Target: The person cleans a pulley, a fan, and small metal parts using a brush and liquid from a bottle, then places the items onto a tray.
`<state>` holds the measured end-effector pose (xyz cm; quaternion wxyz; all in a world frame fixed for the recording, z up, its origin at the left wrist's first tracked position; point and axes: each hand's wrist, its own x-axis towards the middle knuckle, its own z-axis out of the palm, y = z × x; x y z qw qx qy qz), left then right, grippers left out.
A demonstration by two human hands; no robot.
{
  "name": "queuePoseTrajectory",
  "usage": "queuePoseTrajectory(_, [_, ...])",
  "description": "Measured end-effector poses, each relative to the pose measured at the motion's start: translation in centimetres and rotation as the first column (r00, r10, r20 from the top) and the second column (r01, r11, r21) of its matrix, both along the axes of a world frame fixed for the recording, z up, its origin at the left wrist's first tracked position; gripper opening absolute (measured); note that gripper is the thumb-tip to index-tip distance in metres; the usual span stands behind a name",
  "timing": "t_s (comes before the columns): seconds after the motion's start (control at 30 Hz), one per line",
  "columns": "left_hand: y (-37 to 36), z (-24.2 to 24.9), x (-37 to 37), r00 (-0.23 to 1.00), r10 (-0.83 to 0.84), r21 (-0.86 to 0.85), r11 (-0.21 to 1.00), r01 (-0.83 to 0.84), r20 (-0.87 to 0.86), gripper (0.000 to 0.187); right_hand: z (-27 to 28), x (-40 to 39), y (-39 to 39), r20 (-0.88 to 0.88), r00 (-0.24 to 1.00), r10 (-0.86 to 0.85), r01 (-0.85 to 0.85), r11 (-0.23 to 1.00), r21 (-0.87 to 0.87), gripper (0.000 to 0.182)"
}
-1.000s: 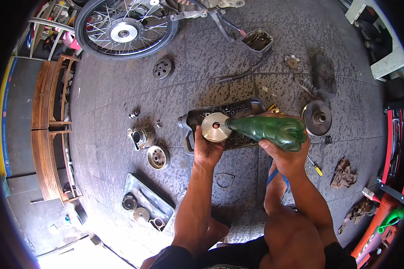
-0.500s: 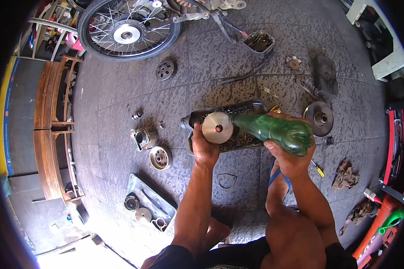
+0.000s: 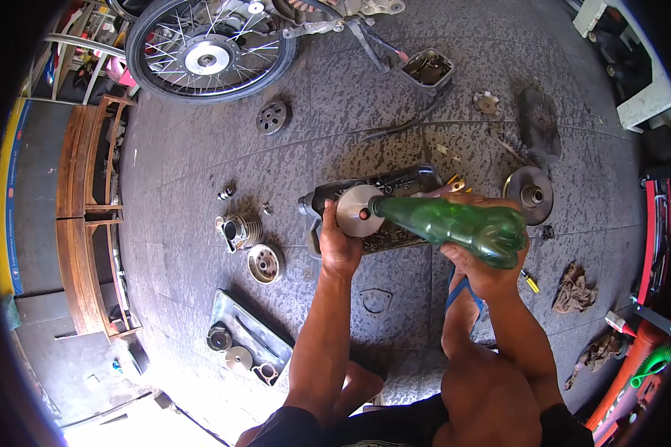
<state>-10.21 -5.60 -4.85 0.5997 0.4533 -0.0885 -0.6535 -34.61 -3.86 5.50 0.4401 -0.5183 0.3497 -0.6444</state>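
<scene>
Green bottle [image 3: 432, 217]: your right hand [image 3: 483, 270] is clasping it, neck at the metal disc [image 3: 354, 211] your left hand [image 3: 340, 246] is gripping.

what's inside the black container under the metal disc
Small metal parts show in the black container, beside the disc and bottle. The disc, left hand and green bottle hide the rest, so what lies beneath them can't be seen.

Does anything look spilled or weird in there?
Yes: just beyond the black container, the floor looks darker and blotchy, maybe from spilled oil, though I can't be sure. A dirty-looking rag also lies crumpled at the picture's right.
</scene>
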Motion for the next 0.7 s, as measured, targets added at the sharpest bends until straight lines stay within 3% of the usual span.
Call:
queuePoseTrajectory(0.1, [-0.3,0.6,0.0,1.0,0.001,-0.002,1.0,-0.001,0.019,0.052,0.3,-0.4,0.1,-0.089,0.993,0.08,-0.079,0.997,0.01,0.059])
queuePoseTrajectory(0.2, [-0.3,0.4,0.5,0.997,-0.03,-0.032,0.999,0.033,0.072,0.053,0.1,0.0,0.0,0.034,0.997,0.063,-0.062,0.998,-0.004,0.059])
queuePoseTrajectory(0.4, [-0.4,0.1,0.9,0.99,-0.051,-0.104,0.992,0.065,0.135,0.046,0.9,-0.1,-0.1,-0.108,0.981,0.161,-0.168,0.984,-0.059,0.059])
queuePoseTrajectory(0.5, [-0.3,-1.0,1.6,0.988,-0.031,-0.11,0.993,0.048,0.154,0.044,0.7,0.1,0.0,-0.103,0.989,0.109,-0.111,0.994,-0.015,0.056])
queuePoseTrajectory(0.57, [-0.4,-0.5,1.3,0.989,-0.028,-0.109,0.993,0.045,0.148,0.043,0.8,0.4,-0.2,0.064,0.998,-0.028,0.027,1.0,0.014,0.053])
queuePoseTrajectory(0.7, [-0.4,0.9,0.6,0.994,0.056,-0.046,0.998,-0.052,0.097,0.049,0.8,-0.6,-0.4,-0.081,0.992,-0.092,0.094,0.995,0.023,0.052])
